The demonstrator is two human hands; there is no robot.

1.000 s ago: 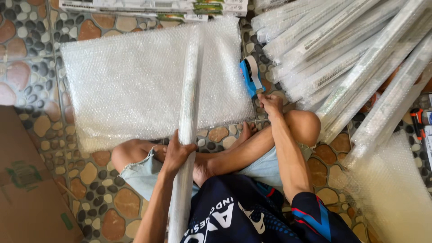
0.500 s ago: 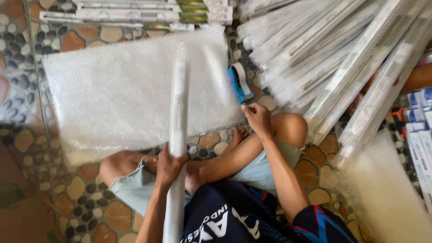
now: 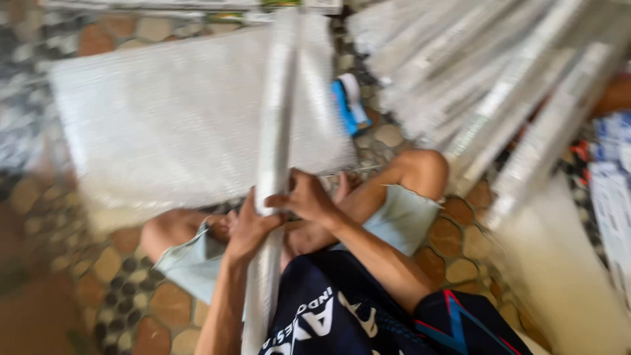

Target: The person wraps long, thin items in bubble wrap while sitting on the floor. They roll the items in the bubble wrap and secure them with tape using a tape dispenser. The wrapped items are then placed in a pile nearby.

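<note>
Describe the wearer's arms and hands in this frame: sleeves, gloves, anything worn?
Both hands are bare: no gloves, and no rings or watch that the blurred frame shows. The left hand and right hand lead to bare forearms. The right arm ends in a short dark sleeve with blue and red trim. The left sleeve is out of view.

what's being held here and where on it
Both hands hold one long white wrapped tube near its middle: the left hand closes round it from the left, the right hand just above. The blue tape dispenser lies untouched.
</note>
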